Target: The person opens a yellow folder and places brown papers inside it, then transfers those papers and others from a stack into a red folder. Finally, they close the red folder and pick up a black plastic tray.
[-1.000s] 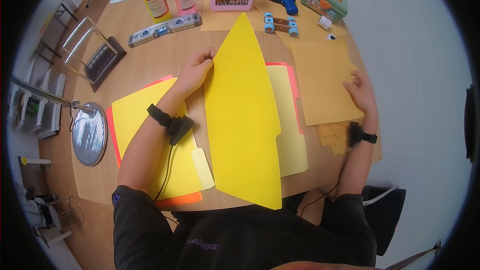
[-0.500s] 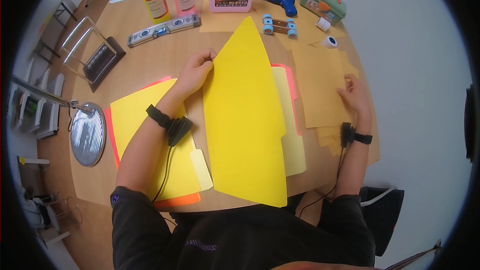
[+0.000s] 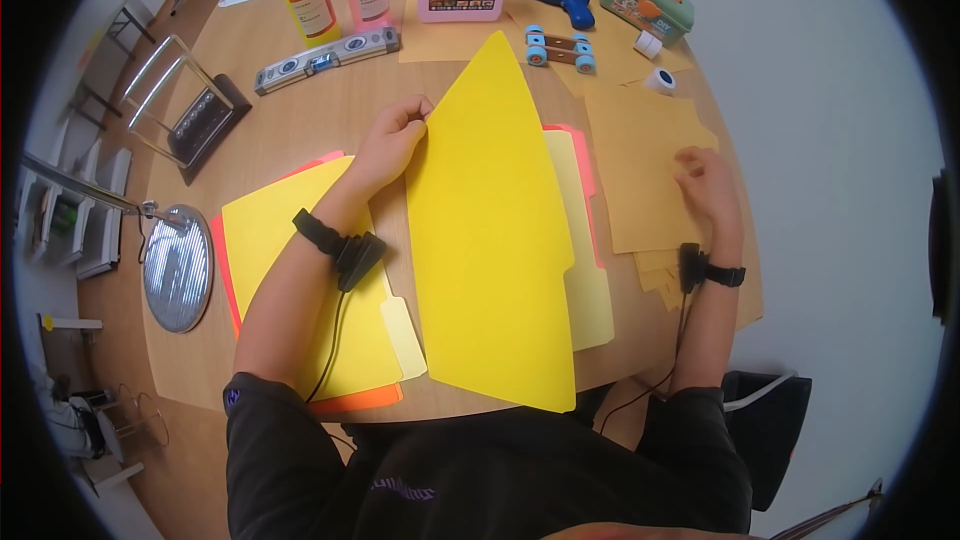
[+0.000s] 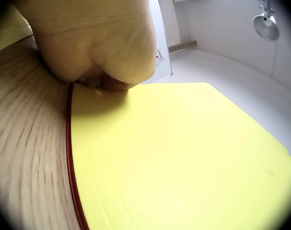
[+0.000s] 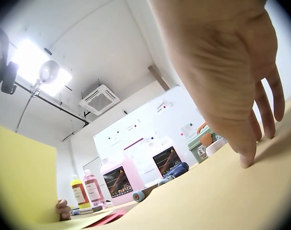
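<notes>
1. The person wears a dark, near-black top (image 3: 480, 480), and there's a faint purple print across the chest.
2. Short sleeves here, ending just above the elbows; the left sleeve (image 3: 262, 420) shows a small purple mark at its hem.
3. On the left wrist, a black strap (image 3: 318, 231) carries a small black camera unit (image 3: 360, 252).
4. A thin black cable (image 3: 330, 340) trails from that unit along the forearm toward the sleeve.
5. Over on the right wrist, a matching black band (image 3: 728, 276) with its own black camera block (image 3: 690, 268).
6. Its thin black cable (image 3: 655, 380) runs down beside the right forearm.
7. Both forearms and both hands, the left hand (image 3: 392, 138) and right hand (image 3: 706, 183), are bare: no gloves, no rings visible.
</notes>
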Demonstrator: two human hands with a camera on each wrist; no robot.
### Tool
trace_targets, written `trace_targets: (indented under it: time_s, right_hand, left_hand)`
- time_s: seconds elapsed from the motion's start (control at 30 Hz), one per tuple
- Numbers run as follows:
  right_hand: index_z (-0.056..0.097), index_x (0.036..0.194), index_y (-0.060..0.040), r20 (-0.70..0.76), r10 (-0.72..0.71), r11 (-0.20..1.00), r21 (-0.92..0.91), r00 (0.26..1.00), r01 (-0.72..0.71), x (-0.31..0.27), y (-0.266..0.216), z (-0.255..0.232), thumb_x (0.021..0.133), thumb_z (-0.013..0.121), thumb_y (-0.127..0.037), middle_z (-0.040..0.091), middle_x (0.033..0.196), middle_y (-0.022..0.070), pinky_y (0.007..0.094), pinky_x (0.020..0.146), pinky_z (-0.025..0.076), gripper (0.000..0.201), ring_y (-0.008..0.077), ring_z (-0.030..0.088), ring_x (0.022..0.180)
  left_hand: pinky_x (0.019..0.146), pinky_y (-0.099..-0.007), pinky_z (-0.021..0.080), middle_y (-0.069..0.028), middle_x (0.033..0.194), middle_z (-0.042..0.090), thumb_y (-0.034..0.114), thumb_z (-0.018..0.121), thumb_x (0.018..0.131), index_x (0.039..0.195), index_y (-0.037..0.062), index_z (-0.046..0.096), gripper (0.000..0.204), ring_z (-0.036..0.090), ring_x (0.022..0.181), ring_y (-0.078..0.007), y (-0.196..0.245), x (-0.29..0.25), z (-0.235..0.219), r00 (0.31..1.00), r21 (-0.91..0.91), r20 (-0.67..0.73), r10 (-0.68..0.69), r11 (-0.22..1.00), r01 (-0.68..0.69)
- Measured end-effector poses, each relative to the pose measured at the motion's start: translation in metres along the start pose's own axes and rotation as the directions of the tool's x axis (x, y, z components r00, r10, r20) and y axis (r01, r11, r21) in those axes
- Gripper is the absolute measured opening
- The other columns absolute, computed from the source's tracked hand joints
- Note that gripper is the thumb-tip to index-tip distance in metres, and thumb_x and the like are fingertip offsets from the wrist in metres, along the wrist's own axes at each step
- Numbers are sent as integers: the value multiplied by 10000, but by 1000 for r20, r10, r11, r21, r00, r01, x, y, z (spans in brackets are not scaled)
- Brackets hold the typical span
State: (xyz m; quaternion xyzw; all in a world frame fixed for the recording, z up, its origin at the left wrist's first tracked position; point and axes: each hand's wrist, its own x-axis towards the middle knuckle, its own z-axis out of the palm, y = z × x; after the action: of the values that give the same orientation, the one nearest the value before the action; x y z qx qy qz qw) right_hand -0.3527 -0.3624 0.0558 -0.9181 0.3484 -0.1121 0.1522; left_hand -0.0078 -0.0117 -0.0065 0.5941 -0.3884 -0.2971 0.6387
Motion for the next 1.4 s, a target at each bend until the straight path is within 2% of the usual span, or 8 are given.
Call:
trace_targets:
  time_s: [0.37,0.93,1.0,1.03,1.23,1.3,1.37,1.4]
  right_hand:
    - [708,1051,-47,3,15,1000,-15,1000,-15,-2,-7,-1,805,778,-95,698,1073,131,372,796,561,260,264,682,841]
    - [680,1083,-56,12,-42,998,-46,999,42,-4,-9,0,817,802,-227,684,1067,110,383,778,554,339,259,672,827]
    - [686,1109,-51,-182,-3,1000,8,983,5,-7,-19,-3,834,802,-239,695,1080,95,372,772,550,352,241,660,812]
    - [686,1109,-51,-181,-3,1000,7,983,5,-8,-27,-7,834,802,-239,695,1080,95,372,772,550,352,241,660,812]
    - [684,1152,-52,-321,-130,982,91,938,167,-16,-75,-5,841,815,-218,709,1055,88,351,760,546,376,219,652,831]
    - [662,1183,-40,-149,-181,923,314,972,220,-29,-98,-2,838,812,-191,697,1098,98,356,797,544,406,226,660,897]
    - [621,1252,-43,-32,-406,892,204,913,404,-51,-126,1,837,810,-221,657,1213,123,381,880,528,489,267,648,1022]
    - [621,1252,-43,-37,-409,890,204,912,408,-59,-136,7,837,810,-221,657,1213,123,381,880,528,489,267,648,1022]
  left_hand:
    - [793,-234,421,5,871,550,-16,441,901,938,12,550,119,511,859,-90,0,0,0,1000,27,7,-17,999,16]
    - [801,-238,431,-6,869,559,-18,446,900,930,8,553,114,529,864,-98,-3,1,0,1000,47,7,26,999,-26]
    - [802,-240,433,-7,870,561,-19,448,897,926,6,555,113,532,866,-99,-3,1,-2,1000,60,9,27,998,-27]
    - [803,-241,435,-7,871,564,-21,451,894,923,5,557,113,535,867,-101,-3,1,-1,1000,72,14,28,997,-29]
    - [800,-250,440,-13,866,570,-24,454,886,915,1,554,107,541,867,-107,3,1,1,1000,55,15,23,998,-23]
    - [793,-249,438,-11,861,568,-25,450,888,916,2,553,111,538,864,-105,2,0,0,1000,55,10,8,998,-9]
    - [786,-248,435,-9,857,567,-25,446,889,917,3,553,114,535,861,-102,2,1,0,1000,55,4,-1,998,0]
    - [775,-245,431,-4,854,563,-27,441,891,915,7,553,119,530,856,-96,3,0,0,1000,64,-3,-4,998,5]
